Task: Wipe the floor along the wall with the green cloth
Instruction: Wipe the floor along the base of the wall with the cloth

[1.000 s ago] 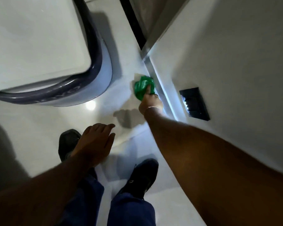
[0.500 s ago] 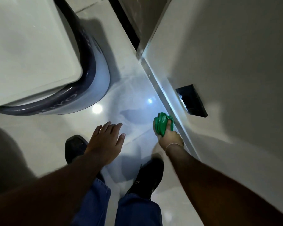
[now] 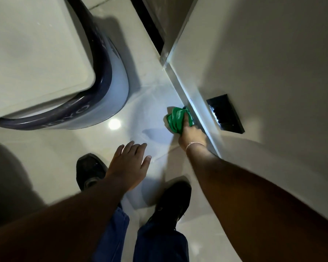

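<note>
Far left: white appliance (image 3: 32, 48) with dark curved rim, standing on glossy pale floor (image 3: 51, 148). Bright light spot reflected on tile just beside appliance base.

Lower left: two black shoes (image 3: 89, 171) planted on floor, blue trouser legs (image 3: 159, 242) below them in frame.

Centre: left hand (image 3: 128, 165) held over floor, palm down, fingers spread; grip wide, holding nothing. Contact with floor cannot be told.

Right of centre: right hand (image 3: 191, 136) reaching down and forward, thin band on wrist. Grip closed on bunched cloth (image 3: 176, 119), fingers pressed over its top. Green cloth down on floor, right edge touching skirting (image 3: 197, 103) at foot of wall (image 3: 263, 53).

Right: pale wall running diagonally from top centre to lower right. Black rectangular plate (image 3: 225, 114) set low in wall, just beside cloth and above skirting. Dark gap (image 3: 150, 25) at top, left of wall corner.
</note>
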`<state>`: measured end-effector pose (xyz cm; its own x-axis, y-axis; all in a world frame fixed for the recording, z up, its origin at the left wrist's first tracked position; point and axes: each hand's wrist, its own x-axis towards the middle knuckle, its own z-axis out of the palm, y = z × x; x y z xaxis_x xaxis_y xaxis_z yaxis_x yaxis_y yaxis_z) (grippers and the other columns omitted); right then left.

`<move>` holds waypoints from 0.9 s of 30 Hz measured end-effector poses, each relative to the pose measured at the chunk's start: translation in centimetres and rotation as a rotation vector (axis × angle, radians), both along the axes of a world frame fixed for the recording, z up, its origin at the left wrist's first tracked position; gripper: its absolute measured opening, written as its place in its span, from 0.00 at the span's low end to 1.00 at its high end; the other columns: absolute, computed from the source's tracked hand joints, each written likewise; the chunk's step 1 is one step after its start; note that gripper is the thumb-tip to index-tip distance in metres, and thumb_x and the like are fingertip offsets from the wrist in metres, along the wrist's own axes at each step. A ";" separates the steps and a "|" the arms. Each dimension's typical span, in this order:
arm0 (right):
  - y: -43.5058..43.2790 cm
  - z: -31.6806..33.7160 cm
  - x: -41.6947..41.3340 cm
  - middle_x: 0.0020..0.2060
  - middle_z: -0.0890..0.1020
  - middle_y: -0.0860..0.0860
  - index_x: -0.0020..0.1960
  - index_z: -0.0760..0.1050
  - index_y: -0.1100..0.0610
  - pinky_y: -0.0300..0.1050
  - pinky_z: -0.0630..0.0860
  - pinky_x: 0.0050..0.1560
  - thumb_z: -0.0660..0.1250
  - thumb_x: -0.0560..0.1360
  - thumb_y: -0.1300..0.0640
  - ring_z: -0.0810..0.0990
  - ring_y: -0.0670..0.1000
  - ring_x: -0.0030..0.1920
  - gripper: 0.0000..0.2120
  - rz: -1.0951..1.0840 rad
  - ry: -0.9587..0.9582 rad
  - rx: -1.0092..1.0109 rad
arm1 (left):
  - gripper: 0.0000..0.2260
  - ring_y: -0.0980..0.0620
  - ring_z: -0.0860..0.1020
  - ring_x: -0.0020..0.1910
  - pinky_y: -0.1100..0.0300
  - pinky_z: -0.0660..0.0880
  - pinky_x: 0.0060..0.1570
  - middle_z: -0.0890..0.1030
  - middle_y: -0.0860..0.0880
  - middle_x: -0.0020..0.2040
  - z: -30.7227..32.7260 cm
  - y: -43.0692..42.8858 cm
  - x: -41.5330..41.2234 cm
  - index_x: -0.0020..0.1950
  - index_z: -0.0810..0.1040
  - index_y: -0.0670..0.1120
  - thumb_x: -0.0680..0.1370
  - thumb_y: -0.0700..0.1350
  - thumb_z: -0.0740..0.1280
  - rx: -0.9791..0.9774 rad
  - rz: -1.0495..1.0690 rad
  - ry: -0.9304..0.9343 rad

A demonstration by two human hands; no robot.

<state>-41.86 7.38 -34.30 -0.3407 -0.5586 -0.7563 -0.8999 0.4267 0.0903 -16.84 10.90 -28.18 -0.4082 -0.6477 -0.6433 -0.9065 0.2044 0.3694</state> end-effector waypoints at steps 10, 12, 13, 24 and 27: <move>14.2 0.9 -3.7 0.60 0.81 0.60 0.83 0.45 0.57 0.52 0.77 0.58 0.66 0.76 0.56 0.81 0.61 0.60 0.44 -0.113 0.104 0.252 | 0.34 0.45 0.60 0.81 0.44 0.55 0.80 0.70 0.46 0.80 0.9 1.8 -3.0 0.81 0.63 0.47 0.79 0.59 0.41 0.064 -0.063 0.024; 15.8 1.3 -4.1 0.65 0.80 0.57 0.77 0.67 0.57 0.52 0.77 0.61 0.70 0.74 0.54 0.80 0.60 0.64 0.33 -0.182 0.122 0.362 | 0.34 0.46 0.58 0.82 0.44 0.53 0.81 0.68 0.47 0.81 1.1 2.5 -2.9 0.82 0.61 0.47 0.79 0.59 0.41 0.081 -0.080 0.023; 16.5 1.3 -4.4 0.67 0.79 0.56 0.72 0.73 0.55 0.53 0.77 0.62 0.73 0.71 0.52 0.78 0.59 0.67 0.30 -0.216 0.129 0.428 | 0.34 0.46 0.58 0.82 0.44 0.52 0.81 0.68 0.47 0.81 1.2 2.8 -2.6 0.82 0.61 0.48 0.79 0.59 0.41 0.091 -0.092 0.019; 19.8 3.7 -4.8 0.43 0.86 0.55 0.63 0.76 0.50 0.57 0.86 0.43 0.64 0.63 0.49 0.87 0.60 0.39 0.28 -0.650 0.146 0.188 | 0.37 0.45 0.58 0.83 0.44 0.51 0.82 0.67 0.46 0.81 2.6 4.7 -1.0 0.83 0.59 0.47 0.77 0.60 0.37 0.145 -0.135 -0.042; 13.3 6.2 -0.6 0.53 0.83 0.57 0.73 0.66 0.39 0.50 0.81 0.52 0.63 0.68 0.53 0.84 0.62 0.50 0.34 -0.492 -0.009 0.017 | 0.35 0.46 0.58 0.83 0.44 0.51 0.81 0.68 0.46 0.81 2.5 4.1 -1.8 0.83 0.60 0.47 0.79 0.58 0.40 0.151 -0.069 -0.048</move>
<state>-42.45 20.70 -28.10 -0.5546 -0.3204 -0.7680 -0.5929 0.7997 0.0945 -18.67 14.97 -25.65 -0.4151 -0.5137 -0.7508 -0.9094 0.2121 0.3577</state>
